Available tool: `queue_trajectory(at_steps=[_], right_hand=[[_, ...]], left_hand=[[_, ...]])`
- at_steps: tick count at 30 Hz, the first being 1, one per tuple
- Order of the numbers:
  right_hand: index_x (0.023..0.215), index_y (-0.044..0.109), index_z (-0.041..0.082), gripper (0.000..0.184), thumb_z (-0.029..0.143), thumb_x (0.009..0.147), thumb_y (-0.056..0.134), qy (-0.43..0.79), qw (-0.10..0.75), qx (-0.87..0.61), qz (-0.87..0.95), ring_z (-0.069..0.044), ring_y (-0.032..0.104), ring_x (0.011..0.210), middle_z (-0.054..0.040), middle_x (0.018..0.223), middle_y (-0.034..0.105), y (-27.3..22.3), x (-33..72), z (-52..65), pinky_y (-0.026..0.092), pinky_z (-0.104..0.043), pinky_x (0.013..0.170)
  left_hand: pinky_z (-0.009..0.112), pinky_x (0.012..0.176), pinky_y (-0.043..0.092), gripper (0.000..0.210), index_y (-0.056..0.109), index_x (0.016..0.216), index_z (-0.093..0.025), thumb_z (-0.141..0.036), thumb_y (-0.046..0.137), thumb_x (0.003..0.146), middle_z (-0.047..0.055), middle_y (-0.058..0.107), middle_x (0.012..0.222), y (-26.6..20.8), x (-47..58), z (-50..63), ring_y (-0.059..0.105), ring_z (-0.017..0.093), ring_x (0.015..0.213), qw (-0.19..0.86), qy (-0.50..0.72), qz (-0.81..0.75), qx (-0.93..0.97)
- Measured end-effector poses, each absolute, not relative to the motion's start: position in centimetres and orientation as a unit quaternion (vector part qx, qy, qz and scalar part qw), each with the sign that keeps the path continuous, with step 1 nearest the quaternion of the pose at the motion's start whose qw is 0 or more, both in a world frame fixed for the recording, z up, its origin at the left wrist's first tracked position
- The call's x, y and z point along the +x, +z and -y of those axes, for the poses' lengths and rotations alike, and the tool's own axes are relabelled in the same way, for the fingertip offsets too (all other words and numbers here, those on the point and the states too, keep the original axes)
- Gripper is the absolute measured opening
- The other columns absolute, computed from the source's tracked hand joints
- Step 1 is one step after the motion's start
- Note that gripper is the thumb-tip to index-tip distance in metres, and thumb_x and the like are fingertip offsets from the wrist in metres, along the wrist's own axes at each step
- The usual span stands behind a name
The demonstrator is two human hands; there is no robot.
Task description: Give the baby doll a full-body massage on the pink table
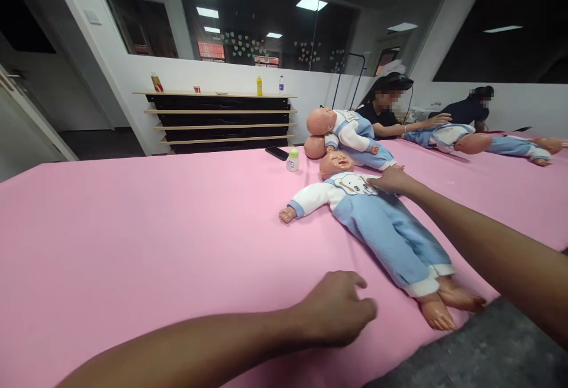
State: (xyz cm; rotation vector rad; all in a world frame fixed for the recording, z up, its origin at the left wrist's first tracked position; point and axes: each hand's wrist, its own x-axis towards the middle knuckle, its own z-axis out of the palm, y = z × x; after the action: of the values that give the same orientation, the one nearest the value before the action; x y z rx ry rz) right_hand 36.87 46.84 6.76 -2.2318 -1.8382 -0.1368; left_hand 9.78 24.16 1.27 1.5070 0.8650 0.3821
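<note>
A baby doll (368, 216) in a blue and white outfit lies on its back on the pink tabletop (177, 228), its feet toward the near edge. At its chest, my right hand (390, 181) is closed on the doll's side, thumb against the white bib (352, 184). My fingers partly hide the doll's arm on that side. Nearer to me, my left hand (339, 311) hovers over or just above the pink cover beside the doll's legs. Its fingers are bent but apart, with nothing in them, and slightly blurred.
Behind the doll's head lie another doll (350, 131), a bald doll head (314, 146), a black phone (276, 152) and a small green-capped bottle (293, 161). To the right, a person (384, 107) handles a further doll (448, 138). A shelf unit (222, 119) stands against the wall.
</note>
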Motion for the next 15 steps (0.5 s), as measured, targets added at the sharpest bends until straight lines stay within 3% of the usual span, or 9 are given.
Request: queue_trajectory(at_steps=[2, 5, 8, 11, 13, 15], right_hand=[[0.08, 0.069, 0.008, 0.043, 0.049, 0.084, 0.056, -0.094, 0.094, -0.765, 0.63, -0.028, 0.064, 0.083, -0.0237, 0.086, 0.068, 7.3, 34.1, -47.3, 0.044, -0.037, 0.075], [0.087, 0.069, 0.014, 0.037, 0.044, 0.088, 0.047, -0.139, 0.154, -0.664, 0.719, -0.027, 0.064, 0.089, -0.0173, 0.092, 0.07, 7.7, 26.8, -47.0, 0.043, -0.035, 0.078], [0.092, 0.068, 0.017, 0.036, 0.047, 0.088, 0.049, -0.078, 0.16, -0.581, 0.794, -0.024, 0.064, 0.085, -0.0127, 0.093, 0.071, 6.6, 18.1, -47.1, 0.043, -0.031, 0.076], [0.099, 0.066, 0.015, 0.032, 0.042, 0.086, 0.054, 0.0, 0.158, -0.566, 0.809, -0.025, 0.064, 0.088, -0.0128, 0.095, 0.07, 4.8, 10.5, -48.3, 0.044, -0.031, 0.074], [0.099, 0.066, 0.014, 0.028, 0.037, 0.087, 0.056, 0.043, 0.211, -0.553, 0.805, -0.024, 0.064, 0.088, -0.0124, 0.095, 0.07, 4.3, 6.8, -48.8, 0.046, -0.031, 0.075], [0.103, 0.065, 0.016, 0.027, 0.036, 0.092, 0.05, 0.082, 0.335, -0.496, 0.796, -0.021, 0.063, 0.088, -0.0096, 0.097, 0.069, 4.8, 4.5, -48.3, 0.048, -0.032, 0.077]], left_hand=[[0.023, 0.058, 0.043, 0.036, 0.063, 0.115, -0.014, -0.027, 0.05, 0.084, 0.002, 0.063, 0.072, 1.9, 3.8, -22.9, 0.055, 0.013, 0.061, 0.525, 0.221, -0.408, 0.713], [0.024, 0.062, 0.043, 0.031, 0.063, 0.112, -0.018, -0.029, 0.042, 0.091, -0.001, 0.06, 0.068, 1.5, -4.3, -21.2, 0.052, 0.012, 0.06, 0.401, 0.235, -0.493, 0.736], [0.025, 0.059, 0.043, 0.028, 0.061, 0.106, -0.016, -0.028, 0.039, 0.094, 0.001, 0.06, 0.067, -0.6, -9.4, -20.4, 0.053, 0.013, 0.058, 0.244, 0.274, -0.547, 0.752], [0.027, 0.058, 0.042, 0.02, 0.06, 0.087, -0.016, -0.017, 0.04, 0.088, 0.004, 0.06, 0.066, -2.8, -10.9, -21.0, 0.055, 0.015, 0.059, 0.079, 0.302, -0.497, 0.809], [0.029, 0.055, 0.041, 0.014, 0.056, 0.074, -0.016, -0.014, 0.045, 0.081, 0.005, 0.057, 0.063, -3.6, -10.6, -21.8, 0.053, 0.017, 0.056, -0.012, 0.275, -0.462, 0.843], [0.029, 0.052, 0.04, 0.009, 0.052, 0.068, -0.017, -0.015, 0.049, 0.076, 0.005, 0.054, 0.06, -3.7, -10.2, -22.5, 0.051, 0.017, 0.054, -0.056, 0.23, -0.437, 0.868]])
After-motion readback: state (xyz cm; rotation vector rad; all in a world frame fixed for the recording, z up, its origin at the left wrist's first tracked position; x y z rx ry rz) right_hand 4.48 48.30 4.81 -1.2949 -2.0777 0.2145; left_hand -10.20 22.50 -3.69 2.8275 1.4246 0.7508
